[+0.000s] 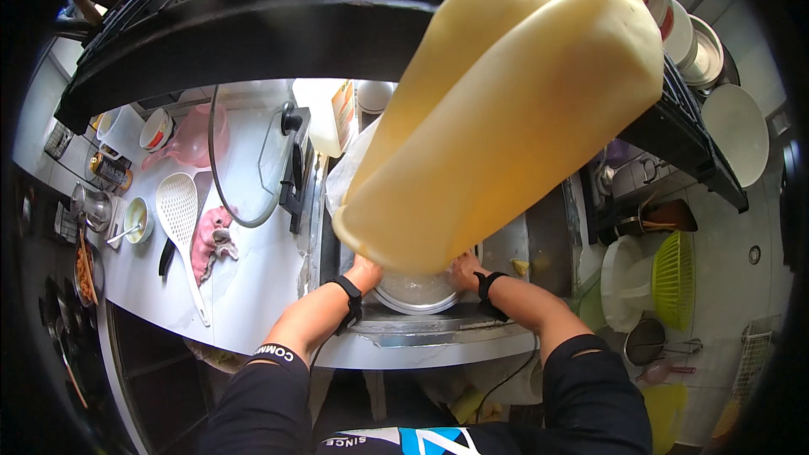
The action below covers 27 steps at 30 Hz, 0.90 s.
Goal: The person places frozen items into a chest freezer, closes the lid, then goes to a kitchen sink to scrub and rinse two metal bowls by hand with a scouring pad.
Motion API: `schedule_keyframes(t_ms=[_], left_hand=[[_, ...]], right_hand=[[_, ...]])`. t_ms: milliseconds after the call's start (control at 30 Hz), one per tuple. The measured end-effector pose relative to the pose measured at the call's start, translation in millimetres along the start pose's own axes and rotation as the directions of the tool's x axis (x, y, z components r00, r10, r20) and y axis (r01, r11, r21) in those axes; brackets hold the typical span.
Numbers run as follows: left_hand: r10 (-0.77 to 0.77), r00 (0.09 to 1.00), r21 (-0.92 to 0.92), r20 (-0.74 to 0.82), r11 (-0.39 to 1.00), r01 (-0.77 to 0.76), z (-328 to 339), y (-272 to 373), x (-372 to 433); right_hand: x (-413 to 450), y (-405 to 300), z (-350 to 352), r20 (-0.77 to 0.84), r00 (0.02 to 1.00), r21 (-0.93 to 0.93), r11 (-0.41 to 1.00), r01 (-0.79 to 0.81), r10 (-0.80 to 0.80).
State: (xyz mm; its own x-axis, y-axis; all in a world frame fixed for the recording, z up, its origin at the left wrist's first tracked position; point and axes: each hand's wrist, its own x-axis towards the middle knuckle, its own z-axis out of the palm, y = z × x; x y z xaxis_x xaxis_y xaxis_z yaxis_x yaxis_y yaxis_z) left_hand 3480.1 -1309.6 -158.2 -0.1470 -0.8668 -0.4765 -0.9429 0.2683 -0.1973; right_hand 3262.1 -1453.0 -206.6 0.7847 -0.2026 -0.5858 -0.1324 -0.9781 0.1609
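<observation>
A round metal basin [417, 307] with cloudy, bubbly water [414, 287] stands in the sink [550, 253] before me. My left hand [367, 272] is at the basin's left side. At its right side is my right hand [466, 270], close to the rim. A pair of pale yellow rubber gloves [493, 139] hangs in front of the camera, cuffs down. They cover most of my left fingers, part of my right ones and much of the basin, so any grip is hidden. Each wrist wears a black band.
A black dish rack [265, 31] spans above the sink. Left on the counter lie a white slotted ladle [178, 202], a pink cloth [212, 246] and a small bowl [138, 221]; a glass lid [253, 158] stands upright. A green colander [673, 281] hangs on the right wall.
</observation>
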Motion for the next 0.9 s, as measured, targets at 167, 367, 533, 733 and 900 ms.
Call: schedule_keyframes(t_ms=[167,367,533,733,900], left_hand=[[0.157,0.963,-0.322,0.218,0.943,-0.080,8.9,40.1,-1.2],[0.353,0.918,-0.529,0.180,0.822,-0.213,25.1,40.6,-2.7],[0.201,0.965,-0.224,0.171,0.961,-0.161,-7.1,-5.4,5.6],[-0.111,0.980,0.012,-0.166,0.993,0.114,32.4,5.2,8.5],[0.206,0.978,-0.293,-0.009,0.935,-0.200,34.5,35.3,-5.5]], right_hand=[[4.2,-38.9,-7.6,0.273,0.865,0.625,0.761,0.173,-0.421],[22.9,-25.5,42.1,0.218,0.885,0.671,0.722,0.170,-0.411],[-6.2,31.0,-13.9,0.145,0.988,-0.224,0.971,0.079,-0.047],[-10.6,-26.3,-36.1,0.271,0.959,0.103,0.993,0.058,-0.084],[64.7,-63.0,65.0,0.044,0.745,0.648,0.587,0.485,-0.665]])
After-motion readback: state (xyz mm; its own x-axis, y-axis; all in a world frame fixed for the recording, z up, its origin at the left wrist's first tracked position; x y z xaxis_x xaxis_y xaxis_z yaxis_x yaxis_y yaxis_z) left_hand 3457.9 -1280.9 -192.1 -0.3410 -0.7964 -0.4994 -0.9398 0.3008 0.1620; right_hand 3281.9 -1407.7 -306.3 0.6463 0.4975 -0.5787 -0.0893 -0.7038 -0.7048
